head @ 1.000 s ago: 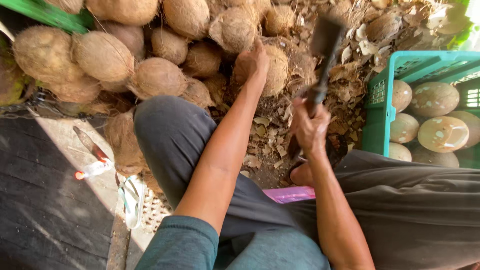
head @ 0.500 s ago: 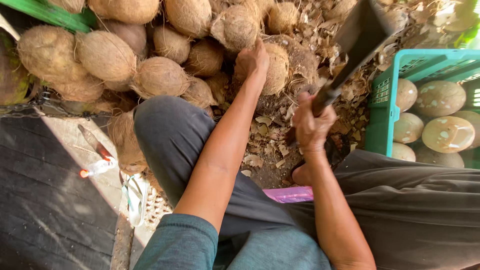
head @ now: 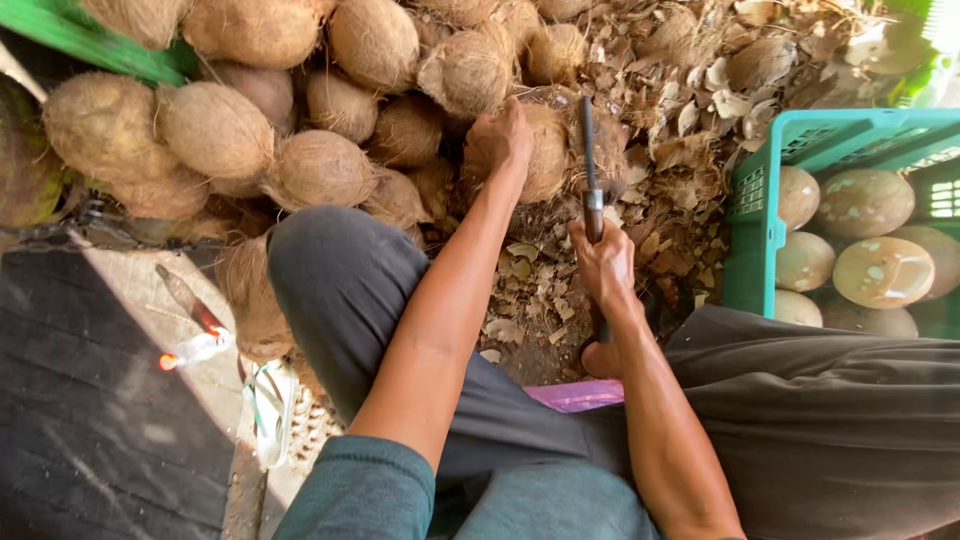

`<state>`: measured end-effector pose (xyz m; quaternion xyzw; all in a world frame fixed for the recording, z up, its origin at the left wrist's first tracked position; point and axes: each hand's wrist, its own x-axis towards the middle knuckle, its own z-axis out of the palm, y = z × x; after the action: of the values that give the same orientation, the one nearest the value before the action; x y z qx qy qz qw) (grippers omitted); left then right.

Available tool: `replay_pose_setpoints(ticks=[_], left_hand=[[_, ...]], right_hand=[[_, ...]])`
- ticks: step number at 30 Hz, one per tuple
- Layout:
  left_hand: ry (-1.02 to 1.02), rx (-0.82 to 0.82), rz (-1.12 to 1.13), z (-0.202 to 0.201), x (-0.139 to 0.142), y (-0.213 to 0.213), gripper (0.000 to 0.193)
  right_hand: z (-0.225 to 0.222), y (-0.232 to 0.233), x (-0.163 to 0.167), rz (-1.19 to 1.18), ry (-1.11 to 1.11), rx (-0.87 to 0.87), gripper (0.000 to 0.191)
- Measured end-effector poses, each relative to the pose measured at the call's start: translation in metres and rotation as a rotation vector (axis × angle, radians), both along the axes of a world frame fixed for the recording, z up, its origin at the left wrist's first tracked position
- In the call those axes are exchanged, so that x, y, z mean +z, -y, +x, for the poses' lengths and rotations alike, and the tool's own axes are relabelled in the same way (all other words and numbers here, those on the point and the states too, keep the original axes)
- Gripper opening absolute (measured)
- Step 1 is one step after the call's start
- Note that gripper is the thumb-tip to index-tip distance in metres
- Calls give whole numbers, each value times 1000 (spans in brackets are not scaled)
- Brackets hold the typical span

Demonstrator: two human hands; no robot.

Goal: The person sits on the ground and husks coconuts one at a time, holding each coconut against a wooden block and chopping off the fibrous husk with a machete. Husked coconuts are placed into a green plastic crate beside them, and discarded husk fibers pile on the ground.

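Dry brown husk scraps are littering the bare ground between the person's knees, with a heap of round, fibrous brown coconuts piling up along the far side and a teal slatted plastic crate standing at the right, holding pale, smooth, already trimmed coconuts. The left hand is curling over the top of one rough, hairy brown coconut that is sitting on the ground at the near edge of the heap, fingers pressing down on its near-left shoulder to keep it from rolling. The right hand is closing tightly around the handle of a long dark-bladed chopping knife, whose blade is standing edge-on to the camera and lying against the right flank of that coconut, just beside the left hand. Doing this stroke well seems to depend on keeping the steadying fingers high and well to the left of the blade's line, since the two are looking uncomfortably close. It also looks wise to be striking at a shallow slant so the edge is shaving husk away rather than biting into the shell, and to be turning the nut a little between cuts with the left hand. The loose litter underneath is probably making a soft, shifting bed, so firm downward pressure is mattering. A green sandal is lying by the left knee, well clear of the work.
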<state>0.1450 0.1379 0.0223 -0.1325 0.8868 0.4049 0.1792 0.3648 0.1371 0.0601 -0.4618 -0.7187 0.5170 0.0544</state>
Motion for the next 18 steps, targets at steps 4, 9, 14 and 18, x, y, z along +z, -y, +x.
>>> replay_pose_setpoints(ticks=[4, 9, 14, 18], left_hand=[[-147, -86, -142, 1, -5, -2, 44], [-49, -65, 23, -1, -6, 3, 45], [-7, -69, -59, -6, 2, 4, 57], [-40, -122, -111, -5, -3, 4, 55]], right_hand=[[5, -15, 4, 229, -532, 26, 31], [4, -7, 7, -115, -154, 15, 30], [6, -14, 9, -129, -226, -67, 24], [3, -19, 7, 7, -635, -71, 42]])
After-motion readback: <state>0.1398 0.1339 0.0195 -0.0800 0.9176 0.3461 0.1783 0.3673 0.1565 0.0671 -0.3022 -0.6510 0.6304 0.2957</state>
